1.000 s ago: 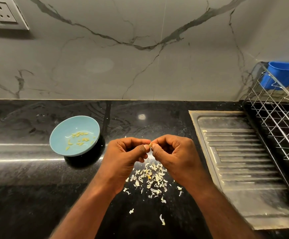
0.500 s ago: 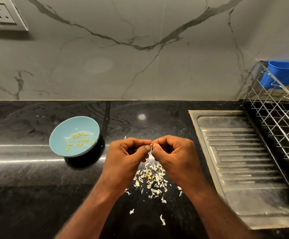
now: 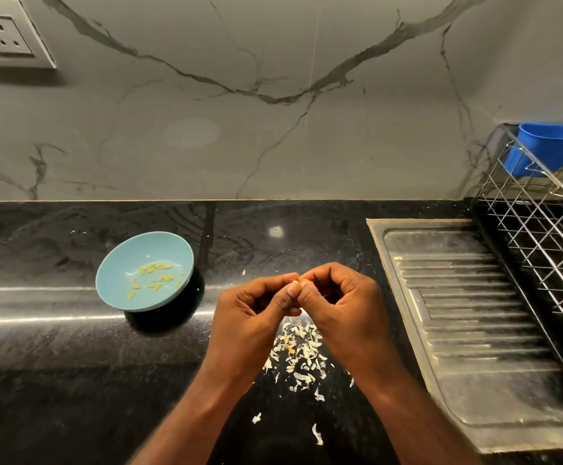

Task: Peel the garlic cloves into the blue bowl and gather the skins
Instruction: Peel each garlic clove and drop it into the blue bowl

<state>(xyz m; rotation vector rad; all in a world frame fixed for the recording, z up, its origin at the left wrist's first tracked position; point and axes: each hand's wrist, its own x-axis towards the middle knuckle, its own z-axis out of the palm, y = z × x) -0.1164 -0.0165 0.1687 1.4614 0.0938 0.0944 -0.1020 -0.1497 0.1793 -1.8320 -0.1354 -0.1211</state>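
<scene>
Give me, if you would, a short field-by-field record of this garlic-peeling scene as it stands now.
left hand: pinches a garlic clove above the skins
right hand: pinches the same clove from the other side
blue bowl: on the counter, left of the hands, holding peeled cloves
skins: loose pile under the hands, a few strays nearer the camera
right side: drainboard, wire rack

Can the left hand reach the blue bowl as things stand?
Probably yes: the blue bowl sits on the counter to the left of the left hand, with nothing between them, though it pinches a garlic clove.
</scene>
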